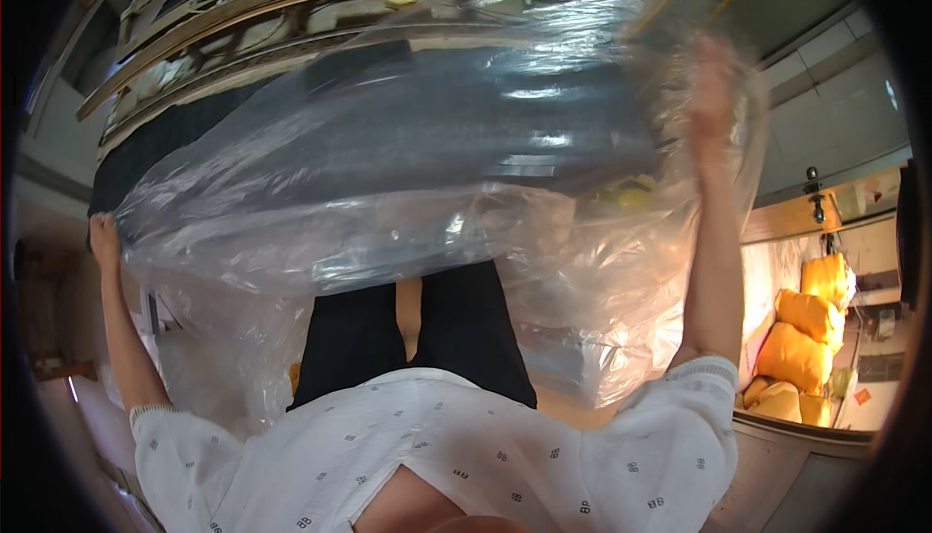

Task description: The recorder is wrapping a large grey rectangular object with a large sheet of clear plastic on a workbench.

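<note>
A large, clear plastic sheet [388, 174] spreads in loose folds across the front of me and hangs down over both sides of my legs. At the far left, my left hand [104, 239] is closed around a gathered edge of it. On the right, my right hand [712, 96] is raised at the film, which seems to lie over it; motion smears its fingers, so I cannot tell their grip. Beneath the plastic lies dark cloth [160, 130], laid over a work surface. A yellowish thing [629, 190] shows dimly through the film near my right forearm.
Behind the cloth run long wooden rails [262, 11] of a frame or machine. Through an opening at right, several stuffed yellow-orange sacks [798, 349] are piled up. A tiled wall [825, 96] stands at the far right, and my dark-trousered legs are below the sheet.
</note>
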`<control>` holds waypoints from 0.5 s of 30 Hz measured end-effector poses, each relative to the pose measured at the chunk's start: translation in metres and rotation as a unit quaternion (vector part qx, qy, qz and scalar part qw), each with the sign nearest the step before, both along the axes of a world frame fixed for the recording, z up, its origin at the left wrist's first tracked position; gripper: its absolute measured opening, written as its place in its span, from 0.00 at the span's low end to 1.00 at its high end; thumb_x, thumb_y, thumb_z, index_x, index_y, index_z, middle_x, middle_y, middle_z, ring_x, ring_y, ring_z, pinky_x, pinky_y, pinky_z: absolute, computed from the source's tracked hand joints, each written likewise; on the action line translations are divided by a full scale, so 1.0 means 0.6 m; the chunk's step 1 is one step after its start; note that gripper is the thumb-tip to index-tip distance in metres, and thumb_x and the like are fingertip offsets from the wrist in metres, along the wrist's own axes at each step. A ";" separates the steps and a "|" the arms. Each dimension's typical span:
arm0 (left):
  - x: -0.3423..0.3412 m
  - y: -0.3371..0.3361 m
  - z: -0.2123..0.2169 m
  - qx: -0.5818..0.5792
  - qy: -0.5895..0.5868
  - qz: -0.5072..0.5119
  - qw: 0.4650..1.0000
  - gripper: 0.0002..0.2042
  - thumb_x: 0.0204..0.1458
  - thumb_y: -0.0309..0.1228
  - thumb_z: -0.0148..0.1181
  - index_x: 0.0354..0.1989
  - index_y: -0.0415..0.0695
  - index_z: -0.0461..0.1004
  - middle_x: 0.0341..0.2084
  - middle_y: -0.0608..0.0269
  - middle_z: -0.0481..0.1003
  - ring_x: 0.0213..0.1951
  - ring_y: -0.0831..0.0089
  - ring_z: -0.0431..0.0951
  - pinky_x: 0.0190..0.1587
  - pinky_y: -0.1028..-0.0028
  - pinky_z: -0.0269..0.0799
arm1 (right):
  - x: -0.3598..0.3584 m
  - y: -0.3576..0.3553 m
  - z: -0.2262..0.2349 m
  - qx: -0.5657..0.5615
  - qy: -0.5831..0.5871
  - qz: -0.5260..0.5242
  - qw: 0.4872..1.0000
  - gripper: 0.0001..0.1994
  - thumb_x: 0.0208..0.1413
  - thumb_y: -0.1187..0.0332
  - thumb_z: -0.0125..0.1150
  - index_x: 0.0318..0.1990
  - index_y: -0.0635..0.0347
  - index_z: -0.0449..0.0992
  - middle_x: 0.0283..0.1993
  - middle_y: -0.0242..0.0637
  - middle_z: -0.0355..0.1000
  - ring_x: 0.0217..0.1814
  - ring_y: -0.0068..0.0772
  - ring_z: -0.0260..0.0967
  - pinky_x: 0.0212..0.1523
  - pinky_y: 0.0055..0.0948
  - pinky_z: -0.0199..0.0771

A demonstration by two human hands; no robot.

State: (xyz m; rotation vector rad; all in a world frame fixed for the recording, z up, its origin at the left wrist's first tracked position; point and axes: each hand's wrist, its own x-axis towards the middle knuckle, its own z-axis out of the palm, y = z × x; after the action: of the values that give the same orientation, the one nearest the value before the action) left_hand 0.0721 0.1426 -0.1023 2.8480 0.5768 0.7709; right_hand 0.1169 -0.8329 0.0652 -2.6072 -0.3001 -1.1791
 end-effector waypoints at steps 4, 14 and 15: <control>-0.006 0.067 0.000 0.025 0.005 0.016 1.000 0.12 0.54 0.36 0.48 0.38 0.38 0.67 0.33 0.44 0.71 0.39 0.48 0.71 0.41 0.61 0.65 | 0.025 -0.056 -0.185 -0.080 0.220 0.021 0.972 0.22 0.58 0.58 0.45 0.56 0.62 0.63 0.59 0.47 0.60 0.62 0.47 0.55 0.60 0.34 0.55; 0.088 0.117 -0.022 0.143 0.097 0.099 0.980 0.16 0.56 0.41 0.43 0.40 0.38 0.65 0.41 0.39 0.68 0.44 0.42 0.68 0.42 0.54 0.63 | 0.086 -0.052 -0.201 -0.020 0.227 -0.049 0.972 0.24 0.58 0.53 0.44 0.57 0.59 0.62 0.60 0.46 0.59 0.62 0.46 0.55 0.59 0.33 0.55; 0.069 0.153 0.006 0.157 0.108 0.109 0.976 0.17 0.57 0.41 0.42 0.41 0.37 0.65 0.41 0.39 0.68 0.44 0.42 0.67 0.42 0.54 0.63 | 0.096 -0.047 -0.210 0.014 0.235 -0.016 0.972 0.25 0.58 0.52 0.43 0.58 0.57 0.61 0.61 0.46 0.57 0.64 0.46 0.53 0.61 0.33 0.53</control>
State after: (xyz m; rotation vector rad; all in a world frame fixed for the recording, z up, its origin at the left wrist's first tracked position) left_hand 0.1134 0.2346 -0.0989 3.2253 0.8838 0.6361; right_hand 0.1744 -0.8609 -0.0609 -2.7687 -0.1418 -0.5354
